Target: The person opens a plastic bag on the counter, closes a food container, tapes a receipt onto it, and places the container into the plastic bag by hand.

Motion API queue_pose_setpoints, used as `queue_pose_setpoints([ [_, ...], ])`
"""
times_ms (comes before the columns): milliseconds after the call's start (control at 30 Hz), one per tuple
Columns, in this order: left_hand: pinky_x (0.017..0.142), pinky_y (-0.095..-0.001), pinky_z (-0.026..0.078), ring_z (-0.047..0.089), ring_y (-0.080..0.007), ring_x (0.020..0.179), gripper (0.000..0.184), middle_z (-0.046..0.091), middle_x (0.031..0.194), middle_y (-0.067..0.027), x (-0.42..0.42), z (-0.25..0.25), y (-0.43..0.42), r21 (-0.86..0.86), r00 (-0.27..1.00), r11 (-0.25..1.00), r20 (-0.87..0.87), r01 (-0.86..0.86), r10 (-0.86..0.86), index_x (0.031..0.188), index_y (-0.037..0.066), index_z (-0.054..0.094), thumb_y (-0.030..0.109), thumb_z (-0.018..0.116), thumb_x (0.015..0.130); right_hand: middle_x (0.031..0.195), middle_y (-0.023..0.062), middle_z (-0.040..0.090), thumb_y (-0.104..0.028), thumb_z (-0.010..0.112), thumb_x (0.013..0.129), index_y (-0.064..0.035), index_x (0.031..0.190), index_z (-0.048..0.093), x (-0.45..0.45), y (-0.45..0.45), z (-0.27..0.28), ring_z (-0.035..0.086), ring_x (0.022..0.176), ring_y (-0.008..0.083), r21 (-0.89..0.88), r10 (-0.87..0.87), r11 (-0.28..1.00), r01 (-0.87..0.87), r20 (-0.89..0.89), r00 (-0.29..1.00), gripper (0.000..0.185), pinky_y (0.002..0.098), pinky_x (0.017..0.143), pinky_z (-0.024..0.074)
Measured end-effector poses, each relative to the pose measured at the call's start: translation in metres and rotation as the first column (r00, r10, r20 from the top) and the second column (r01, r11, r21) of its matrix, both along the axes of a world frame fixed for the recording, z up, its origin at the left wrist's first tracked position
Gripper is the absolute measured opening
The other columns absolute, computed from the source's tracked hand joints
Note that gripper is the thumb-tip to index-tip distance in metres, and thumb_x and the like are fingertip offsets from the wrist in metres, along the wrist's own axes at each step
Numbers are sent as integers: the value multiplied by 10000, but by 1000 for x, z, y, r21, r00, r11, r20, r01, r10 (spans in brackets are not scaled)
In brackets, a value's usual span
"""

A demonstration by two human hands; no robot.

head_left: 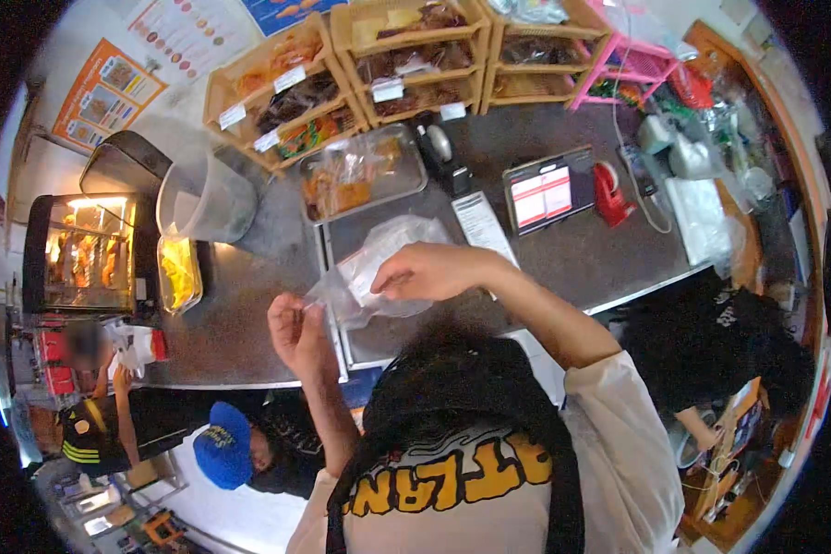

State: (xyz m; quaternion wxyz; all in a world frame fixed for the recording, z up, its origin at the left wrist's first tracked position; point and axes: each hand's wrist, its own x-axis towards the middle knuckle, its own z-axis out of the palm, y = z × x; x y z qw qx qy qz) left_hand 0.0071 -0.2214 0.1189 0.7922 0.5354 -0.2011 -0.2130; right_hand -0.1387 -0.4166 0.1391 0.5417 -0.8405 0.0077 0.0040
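Observation:
A clear plastic bag (399, 242) lies crumpled on the dark counter in front of me, with something pale inside that I cannot make out. My left hand (295, 330) pinches the bag's near left corner between thumb and fingertips. Reaching in from the right, my right hand (429, 270) has its fingers bent down on the bag's middle, gripping the film. Just beyond the bag sits a metal tray (414, 187) with wrapped brown food. A long printed slip (483, 226) lies to the right of the bag.
Beige stacked baskets (411, 66) of packaged food line the back. A tablet (549, 191) and red tape dispenser (611, 194) stand right. On the left are a clear bucket (208, 196), a yellow-filled tray (179, 274) and a lit food warmer (87, 254). People stand along the counter's near side.

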Motion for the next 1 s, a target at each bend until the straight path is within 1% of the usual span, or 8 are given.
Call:
queue_pose_setpoints([
  [67,679,-195,384,457,-71,762,264,484,887,14,6,-3,3,4,999,999,9,38,-38,1035,52,501,-85,557,817,1078,106,647,-186,586,893,-8,1121,602,-24,-26,30,600,1003,187,155,-99,983,99,-11,995,290,331,838,480],
  [333,805,-227,446,516,-97,880,363,518,946,-7,15,-9,13,-6,999,1000,-45,-3,3,1113,53,515,-106,589,795,1043,87,660,-155,609,884,0,1125,585,-115,-139,29,622,921,140,301,-703,664,684,-61,709,287,264,786,483],
  [600,786,-211,403,478,-87,847,310,484,943,-7,10,9,-2,101,994,989,-6,-109,110,1059,61,506,-85,583,796,930,129,680,-219,719,756,-7,1035,644,-119,-357,49,645,851,253,-272,-835,237,933,434,339,358,353,762,505],
  [667,784,-212,407,477,-83,848,318,481,941,-10,5,16,-5,103,984,979,-16,-174,176,1054,61,506,-91,585,787,1073,192,628,-328,718,698,4,1060,621,-110,-424,41,588,1027,301,-521,-766,-74,850,575,286,501,393,880,459],
  [767,782,-226,418,475,-98,854,337,469,923,-7,-2,19,-5,86,961,964,-102,-251,259,1042,57,508,-105,588,757,1217,251,535,-396,745,675,-14,1203,555,-78,-467,41,483,1167,388,-766,-810,-240,596,496,312,678,450,977,398],
  [900,775,-241,425,467,-99,848,349,452,892,1,-11,14,-2,184,932,925,-92,-331,351,1023,52,529,-122,585,727,1385,212,389,-465,667,707,-56,1325,447,-84,-549,-12,361,1289,357,-832,-817,-116,542,391,425,773,451,1056,309],
  [933,775,-251,433,466,-99,857,363,456,900,0,-9,5,4,180,935,927,-74,-329,347,1042,54,532,-117,587,727,1302,194,484,-417,641,744,-74,1307,454,-87,-578,-33,470,1208,318,-873,-771,-268,407,448,454,685,455,983,394],
  [1000,783,-263,464,490,-116,898,378,499,959,-15,-12,8,4,220,917,909,-108,-355,384,1066,52,533,-104,619,732,792,133,668,-372,602,779,-97,1048,638,-104,-602,-35,643,681,298,-722,-746,-358,592,602,285,387,470,587,498],
])
